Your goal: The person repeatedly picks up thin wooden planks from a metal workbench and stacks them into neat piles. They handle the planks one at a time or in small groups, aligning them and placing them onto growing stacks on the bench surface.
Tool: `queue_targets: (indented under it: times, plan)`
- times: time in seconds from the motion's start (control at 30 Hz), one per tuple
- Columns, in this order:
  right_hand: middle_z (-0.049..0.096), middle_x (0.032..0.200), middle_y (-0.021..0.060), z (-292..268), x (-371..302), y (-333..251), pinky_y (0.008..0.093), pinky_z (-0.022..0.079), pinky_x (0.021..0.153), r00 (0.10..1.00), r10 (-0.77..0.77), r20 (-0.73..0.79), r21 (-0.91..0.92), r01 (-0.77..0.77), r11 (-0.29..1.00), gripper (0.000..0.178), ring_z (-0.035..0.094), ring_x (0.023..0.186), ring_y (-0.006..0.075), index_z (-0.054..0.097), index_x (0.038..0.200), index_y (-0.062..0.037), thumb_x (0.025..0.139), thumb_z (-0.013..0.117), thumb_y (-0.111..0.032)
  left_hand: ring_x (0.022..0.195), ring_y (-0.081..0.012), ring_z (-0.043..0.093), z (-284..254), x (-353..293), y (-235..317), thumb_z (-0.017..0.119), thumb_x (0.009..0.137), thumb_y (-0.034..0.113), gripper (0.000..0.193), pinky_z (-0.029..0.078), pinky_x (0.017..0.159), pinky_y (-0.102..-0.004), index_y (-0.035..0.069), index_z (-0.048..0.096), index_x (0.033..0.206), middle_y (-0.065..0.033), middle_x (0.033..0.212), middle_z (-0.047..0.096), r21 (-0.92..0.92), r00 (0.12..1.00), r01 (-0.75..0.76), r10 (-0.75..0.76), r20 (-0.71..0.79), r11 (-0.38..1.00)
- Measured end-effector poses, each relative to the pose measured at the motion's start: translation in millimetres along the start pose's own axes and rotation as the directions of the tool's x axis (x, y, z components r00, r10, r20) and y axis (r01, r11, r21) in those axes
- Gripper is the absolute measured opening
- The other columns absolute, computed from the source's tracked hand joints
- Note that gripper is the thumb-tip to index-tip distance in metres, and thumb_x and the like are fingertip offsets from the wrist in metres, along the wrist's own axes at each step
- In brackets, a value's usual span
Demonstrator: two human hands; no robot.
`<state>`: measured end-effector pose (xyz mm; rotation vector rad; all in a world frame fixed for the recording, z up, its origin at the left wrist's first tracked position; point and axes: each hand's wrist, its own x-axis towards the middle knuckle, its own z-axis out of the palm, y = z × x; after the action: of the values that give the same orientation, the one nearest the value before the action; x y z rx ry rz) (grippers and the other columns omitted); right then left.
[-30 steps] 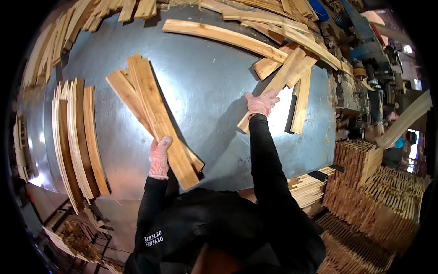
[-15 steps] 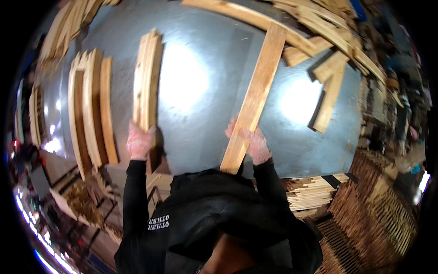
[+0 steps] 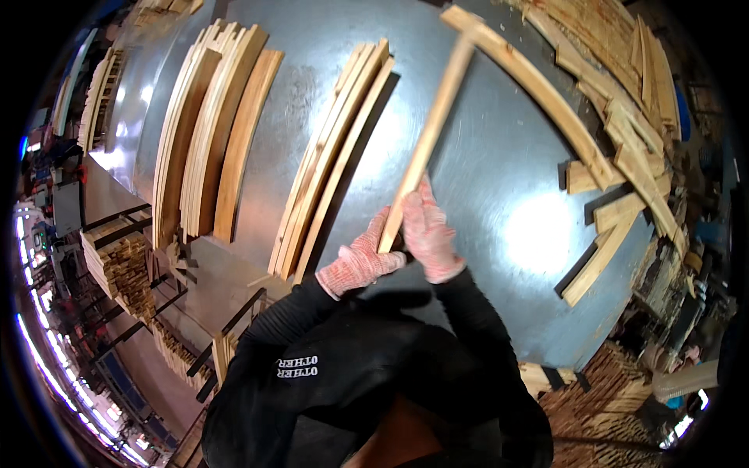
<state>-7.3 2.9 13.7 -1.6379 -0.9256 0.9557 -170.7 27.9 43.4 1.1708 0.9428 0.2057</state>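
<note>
Metal tabletop [image 3: 488,168], 2 hands [image 3: 427,238] holding plank [image 3: 427,140] near edge, gap rightward

The metal table [image 3: 491,171] looks bright, with a strong white glare on its right part, while dark shadows lie beside the stacked boards [image 3: 328,160]. The upper end of the held board [image 3: 427,148] is a little blurred. Straight edges bend toward the black rim, where background lights [image 3: 47,370] appear overexposed.

Two gloved hands [image 3: 360,259] [image 3: 431,235]; one board [image 3: 427,144] between them; one metal table [image 3: 484,164]
</note>
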Motion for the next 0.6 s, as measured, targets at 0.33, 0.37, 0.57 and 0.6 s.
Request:
queue_targets:
  times: [0.33, 0.37, 0.57, 0.6]
  plan:
    - [0.058, 0.132, 0.0260, -289, 241, 60, 0.0475, 0.045, 0.102, 0.991, -0.084, -0.107, -0.964, -0.082, 0.253, 0.094, 0.056, 0.122, 0.0407, 0.037, 0.147, -0.0012, 0.077, 0.074, -0.052, 0.096, -0.0297, 0.068, -83, 7, 73, 0.073, 0.084, 0.023, 0.063, 0.058, 0.080, -0.0449, 0.004, 0.047, 0.138, -0.0181, 0.116, 0.064, -0.695, 0.987, 0.158, -0.104, 0.119, 0.701]
    - [0.062, 0.125, 0.0253, -276, 235, 50, 0.0488, 0.048, 0.097, 0.992, -0.077, -0.102, -0.964, -0.079, 0.253, 0.091, 0.060, 0.114, 0.0417, 0.037, 0.147, -0.0020, 0.079, 0.073, -0.051, 0.096, -0.0289, 0.068, -93, 2, 75, 0.072, 0.086, 0.023, 0.061, 0.058, 0.080, -0.0430, 0.004, 0.048, 0.138, -0.0177, 0.114, 0.066, -0.635, 0.987, 0.160, -0.145, 0.076, 0.756]
    - [0.065, 0.103, 0.0305, -224, 141, 56, 0.0553, 0.052, 0.084, 0.963, 0.142, -0.231, -0.888, -0.268, 0.375, 0.054, 0.063, 0.096, 0.0506, 0.047, 0.128, -0.0030, 0.090, 0.063, -0.036, 0.088, -0.0171, 0.070, -189, 16, 35, 0.069, 0.092, 0.028, 0.040, 0.058, 0.076, -0.0324, 0.001, 0.064, 0.121, -0.0097, 0.099, 0.072, 0.053, 0.918, 0.028, -0.004, -0.396, 0.998]
    - [0.064, 0.107, 0.0295, -216, 116, 50, 0.0561, 0.052, 0.084, 0.951, 0.138, -0.275, -0.879, -0.307, 0.365, 0.057, 0.063, 0.098, 0.0496, 0.045, 0.133, -0.0047, 0.090, 0.064, -0.036, 0.083, -0.0142, 0.069, -188, 29, 88, 0.071, 0.090, 0.028, 0.035, 0.058, 0.070, -0.0296, 0.001, 0.069, 0.112, -0.0068, 0.096, 0.072, 0.115, 0.881, 0.098, -0.033, -0.471, 0.988]
